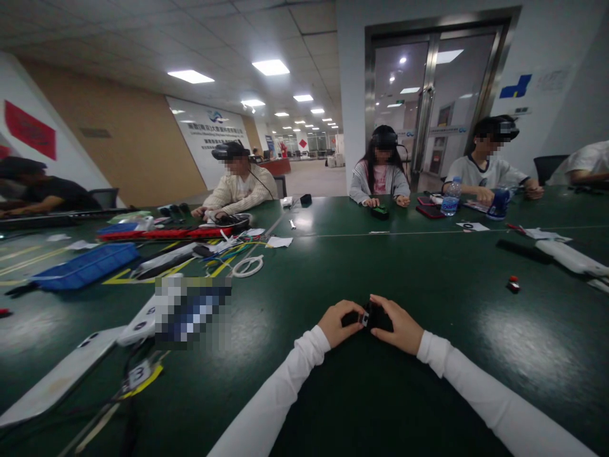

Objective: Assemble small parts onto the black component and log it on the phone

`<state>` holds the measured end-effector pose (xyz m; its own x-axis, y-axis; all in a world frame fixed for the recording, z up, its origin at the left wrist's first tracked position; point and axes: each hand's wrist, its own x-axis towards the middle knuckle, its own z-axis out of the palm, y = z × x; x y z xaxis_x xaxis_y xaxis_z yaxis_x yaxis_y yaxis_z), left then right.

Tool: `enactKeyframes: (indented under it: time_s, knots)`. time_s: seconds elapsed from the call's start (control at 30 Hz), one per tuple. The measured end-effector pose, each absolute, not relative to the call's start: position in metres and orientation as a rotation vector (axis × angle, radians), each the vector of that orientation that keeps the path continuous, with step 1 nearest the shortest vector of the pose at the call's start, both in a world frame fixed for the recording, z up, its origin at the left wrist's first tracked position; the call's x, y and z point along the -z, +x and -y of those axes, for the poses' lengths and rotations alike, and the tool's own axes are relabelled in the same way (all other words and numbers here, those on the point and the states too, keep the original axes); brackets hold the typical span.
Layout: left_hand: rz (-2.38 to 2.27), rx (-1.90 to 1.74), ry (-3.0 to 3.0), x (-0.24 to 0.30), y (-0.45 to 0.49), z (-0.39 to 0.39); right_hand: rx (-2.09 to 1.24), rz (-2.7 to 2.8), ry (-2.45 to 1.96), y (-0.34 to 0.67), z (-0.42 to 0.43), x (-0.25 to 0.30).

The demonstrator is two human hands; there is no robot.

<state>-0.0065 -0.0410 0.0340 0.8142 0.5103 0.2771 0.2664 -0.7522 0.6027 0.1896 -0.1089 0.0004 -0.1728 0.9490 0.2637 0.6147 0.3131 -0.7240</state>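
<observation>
Above the green tabletop (304, 355), my left hand (337, 322) and my right hand (402, 327) meet over a small black-and-silver object (365, 318). The thumb and fingertips of my left hand pinch its silvery side. My right hand curves around the dark far side, with thumb and fingers on it. Its exact kind is too small and dark to make out, and the fingers cover part of it. White sleeves run up both forearms.
On the left lie a white jointed device (71, 374), a blue tray (85, 265), cables and a coiled white cord (247, 266). A small red-topped item (512, 284) sits at right. Several people wearing headsets sit across the table, near a water bottle (451, 198).
</observation>
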Motion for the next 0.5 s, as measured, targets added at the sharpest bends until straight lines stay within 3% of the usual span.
enactKeyframes:
  time_s: [0.2,0.5]
  knots:
    - [-0.996,-0.721,2.56,-0.024,-0.04,-0.003,-0.64,1.817,-1.365,0.191,0.11,0.002]
    - [-2.328,-0.845,2.125,-0.021,-0.173,-0.056,-0.617,1.665,-1.346,0.207,0.103,0.018]
